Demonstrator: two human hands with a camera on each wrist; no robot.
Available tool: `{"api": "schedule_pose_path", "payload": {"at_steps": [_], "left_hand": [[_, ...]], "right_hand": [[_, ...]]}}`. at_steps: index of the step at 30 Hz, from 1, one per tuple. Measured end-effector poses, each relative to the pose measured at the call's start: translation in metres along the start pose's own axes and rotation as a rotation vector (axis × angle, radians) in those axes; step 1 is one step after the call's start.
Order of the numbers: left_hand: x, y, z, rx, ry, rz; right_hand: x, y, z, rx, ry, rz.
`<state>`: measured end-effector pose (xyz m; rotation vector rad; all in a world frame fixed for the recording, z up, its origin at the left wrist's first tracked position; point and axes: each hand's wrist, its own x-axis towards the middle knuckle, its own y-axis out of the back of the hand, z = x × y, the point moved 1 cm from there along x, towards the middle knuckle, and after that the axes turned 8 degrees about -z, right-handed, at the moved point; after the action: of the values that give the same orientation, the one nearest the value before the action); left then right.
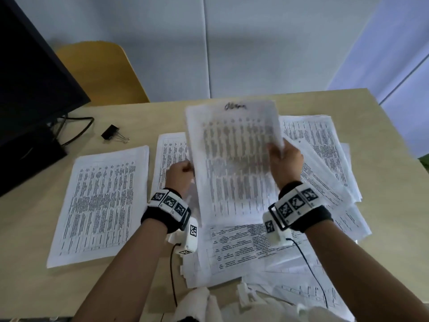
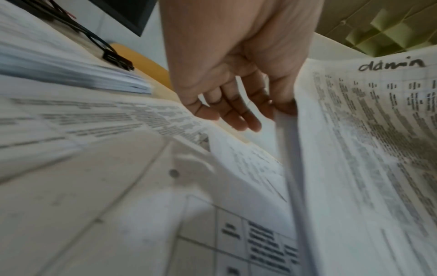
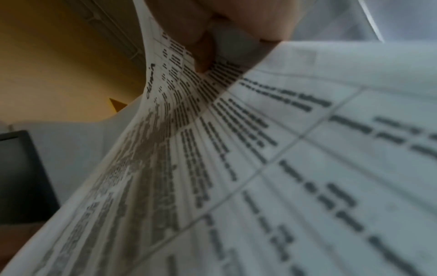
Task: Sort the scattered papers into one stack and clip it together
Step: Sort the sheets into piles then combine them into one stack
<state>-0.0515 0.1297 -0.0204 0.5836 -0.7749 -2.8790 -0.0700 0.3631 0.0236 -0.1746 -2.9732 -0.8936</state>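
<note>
I hold a sheaf of printed papers [image 1: 234, 159] tilted up above the table, with a handwritten word at its top. My left hand [image 1: 183, 170] grips its left edge and my right hand [image 1: 284, 159] pinches its right edge. In the left wrist view the left hand's fingers [image 2: 236, 115] curl behind the sheaf's edge [image 2: 290, 149]. In the right wrist view the right hand [image 3: 201, 33] pinches the sheet [image 3: 165, 149]. A neat stack [image 1: 102, 205] lies at the left. Loose sheets [image 1: 320, 147] spread out to the right and below [image 1: 243, 247]. A black binder clip [image 1: 111, 133] lies at the back left.
A dark monitor [image 1: 27, 89] with its cable [image 1: 76, 129] stands at the far left of the wooden table [image 1: 34, 263]. A yellow chair [image 1: 99, 73] sits behind the table. One more sheet [image 1: 169, 154] lies partly under the lifted sheaf.
</note>
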Motion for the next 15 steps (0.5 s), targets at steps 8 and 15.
{"api": "schedule_pose_path", "payload": {"at_steps": [8,15], "left_hand": [[-0.009,-0.061,0.013,0.881,-0.121,-0.461],[-0.008,-0.059,0.017,0.761,-0.106,-0.507]], "right_hand": [[0.030,0.052,-0.011,0.079,0.030,0.345],[0.033,0.059,-0.005,0.336,-0.019,0.427]]}}
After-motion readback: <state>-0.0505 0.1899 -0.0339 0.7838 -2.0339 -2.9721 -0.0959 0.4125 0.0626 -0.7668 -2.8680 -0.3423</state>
